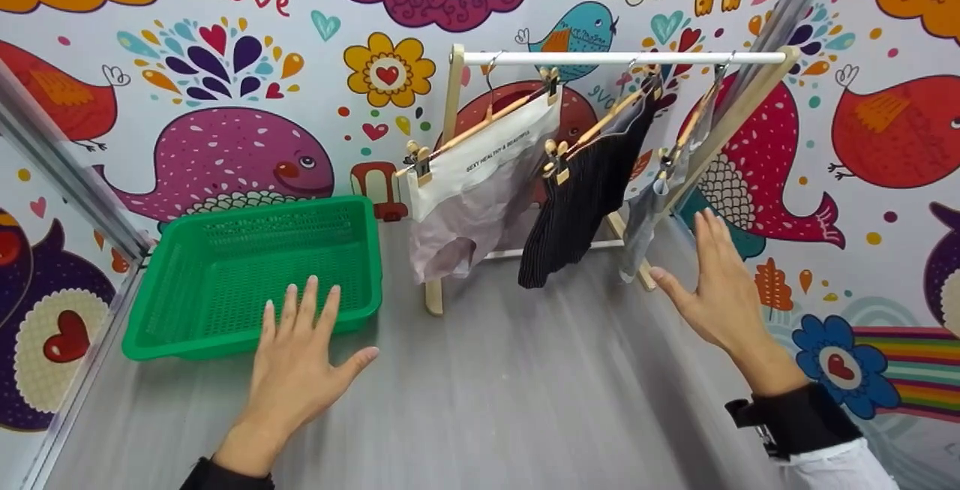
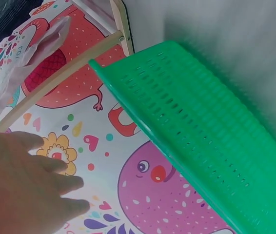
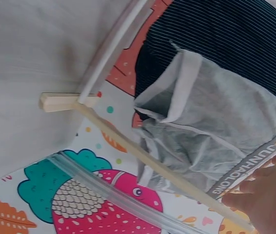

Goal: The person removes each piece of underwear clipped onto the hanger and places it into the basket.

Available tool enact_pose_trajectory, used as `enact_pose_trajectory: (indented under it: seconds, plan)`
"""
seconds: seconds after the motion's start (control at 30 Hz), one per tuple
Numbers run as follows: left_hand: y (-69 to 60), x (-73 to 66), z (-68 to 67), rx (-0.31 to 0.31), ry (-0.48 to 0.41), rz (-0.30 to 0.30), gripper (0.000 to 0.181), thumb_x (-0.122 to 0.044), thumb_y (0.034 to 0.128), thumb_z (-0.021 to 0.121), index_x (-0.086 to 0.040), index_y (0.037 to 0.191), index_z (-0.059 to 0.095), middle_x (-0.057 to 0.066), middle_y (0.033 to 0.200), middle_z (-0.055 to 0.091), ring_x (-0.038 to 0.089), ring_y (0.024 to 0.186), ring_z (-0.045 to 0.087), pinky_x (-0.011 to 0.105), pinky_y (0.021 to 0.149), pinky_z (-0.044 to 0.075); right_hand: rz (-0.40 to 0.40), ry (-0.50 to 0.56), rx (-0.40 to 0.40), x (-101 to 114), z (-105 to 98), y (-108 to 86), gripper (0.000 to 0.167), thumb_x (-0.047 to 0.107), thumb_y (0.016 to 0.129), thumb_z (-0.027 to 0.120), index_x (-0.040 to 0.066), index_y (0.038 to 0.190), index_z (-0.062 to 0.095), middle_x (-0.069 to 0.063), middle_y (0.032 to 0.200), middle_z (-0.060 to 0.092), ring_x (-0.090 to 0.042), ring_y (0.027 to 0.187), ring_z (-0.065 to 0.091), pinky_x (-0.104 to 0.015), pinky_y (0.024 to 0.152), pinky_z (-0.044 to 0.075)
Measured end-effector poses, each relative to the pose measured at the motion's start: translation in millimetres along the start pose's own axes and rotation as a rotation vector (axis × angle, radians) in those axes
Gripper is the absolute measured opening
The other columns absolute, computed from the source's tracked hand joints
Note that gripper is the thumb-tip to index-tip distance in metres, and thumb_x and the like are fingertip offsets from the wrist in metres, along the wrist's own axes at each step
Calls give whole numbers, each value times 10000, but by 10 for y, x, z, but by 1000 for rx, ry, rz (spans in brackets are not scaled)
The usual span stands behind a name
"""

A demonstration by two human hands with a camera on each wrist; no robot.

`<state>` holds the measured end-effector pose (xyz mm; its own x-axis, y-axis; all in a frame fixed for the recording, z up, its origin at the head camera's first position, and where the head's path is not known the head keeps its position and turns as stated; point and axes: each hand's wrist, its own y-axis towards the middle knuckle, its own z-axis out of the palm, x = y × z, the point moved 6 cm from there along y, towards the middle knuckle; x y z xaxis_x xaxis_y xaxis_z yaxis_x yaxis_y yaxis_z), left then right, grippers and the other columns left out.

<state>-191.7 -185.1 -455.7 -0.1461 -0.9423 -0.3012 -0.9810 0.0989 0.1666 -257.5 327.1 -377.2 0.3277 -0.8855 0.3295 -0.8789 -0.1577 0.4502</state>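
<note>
While left hand [image 1: 296, 362] and right hand [image 1: 720, 295] hover outspread, grey underwear [image 3: 221, 107] reads — "JUNHAOLONG".

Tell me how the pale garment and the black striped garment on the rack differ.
The pale garment has plain pinkish-grey cloth, while the black striped garment carries thin light lines on dark cloth. The pale garment shows a wide white waistband with printed lettering; no lettering shows on the black striped garment. The pale garment hangs nearer the green basket, the black striped garment farther along. Both hang by clip hangers from the white bar.
</note>
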Motion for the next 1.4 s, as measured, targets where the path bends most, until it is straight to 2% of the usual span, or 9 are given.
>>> enact_pose_trajectory:
  seconds: [0.23, 0.4, 0.5, 0.67, 0.87, 1.03, 1.13, 1.27, 1.4]
  plan:
    - [-6, -29, -2, -1, -10, 8, 1039, -759, 925, 586, -45, 1636, 329, 275, 1698, 183, 509, 1561, 110, 680, 1230, 13, 0, 52, -3, 149, -61, 200, 937, 419, 986, 700, 12, 1660, 192, -211, 1721, 176, -457, 1560, 203, -747, 1137, 268]
    - [-9, -56, -25, -8, -18, 3, 1022, -730, 928, 613, -43, 1632, 336, 263, 1701, 184, 500, 1565, 112, 689, 1227, 43, 38, 76, -48, 228, -102, 345, 944, 433, 989, 695, 55, 1674, 167, -191, 1729, 163, -485, 1515, 297, -739, 1074, 372]
    - [-7, -78, -34, -20, -20, 4, 1026, -728, 924, 622, -40, 1631, 339, 262, 1698, 196, 501, 1562, 125, 692, 1226, 55, 81, 85, -103, 262, -128, 406, 954, 458, 984, 700, 36, 1666, 183, -207, 1721, 179, -527, 1352, 485, -699, 979, 475]
    - [-10, -140, -30, -49, -29, 20, 1019, -709, 922, 642, -38, 1628, 344, 257, 1695, 217, 495, 1558, 163, 691, 1225, 89, 138, 94, -189, 296, -167, 506, 947, 490, 974, 701, 25, 1650, 227, -214, 1697, 253, -492, 1034, 589, -639, 849, 528]
    - [-46, -228, -24, -159, -75, 75, 962, -591, 896, 758, -22, 1593, 415, 244, 1666, 311, 471, 1527, 285, 676, 1218, 176, 147, 84, -244, 313, -180, 629, 947, 491, 951, 733, 34, 1638, 268, -204, 1662, 336, -442, 920, 574, -602, 759, 499]
    - [-59, -309, 0, -256, -99, 124, 902, -529, 869, 811, -2, 1532, 502, 241, 1616, 408, 451, 1479, 389, 662, 1196, 261, 164, 86, -277, 312, -187, 714, 957, 463, 927, 768, 3, 1619, 294, -248, 1597, 414, -489, 1011, 599, -637, 811, 498]
    - [-66, -355, 27, -287, -118, 144, 869, -502, 862, 828, 6, 1502, 534, 242, 1584, 453, 443, 1443, 443, 650, 1180, 307, 190, 118, -284, 321, -180, 768, 951, 445, 918, 788, -10, 1602, 309, -267, 1534, 468, -480, 1070, 596, -637, 863, 493]
    - [-91, -409, 54, -315, -138, 170, 826, -470, 859, 841, 14, 1469, 564, 249, 1549, 488, 452, 1387, 496, 651, 1131, 377, 238, 138, -299, 340, -170, 837, 945, 471, 907, 803, -17, 1576, 347, -263, 1420, 545, -433, 1009, 600, -567, 800, 476]
    - [-115, -437, 58, -337, -154, 177, 789, -448, 863, 843, 11, 1449, 583, 238, 1543, 496, 452, 1361, 514, 657, 1094, 411, 272, 146, -328, 356, -182, 889, 899, 486, 931, 774, 1, 1571, 367, -238, 1258, 622, -365, 859, 575, -447, 677, 406]
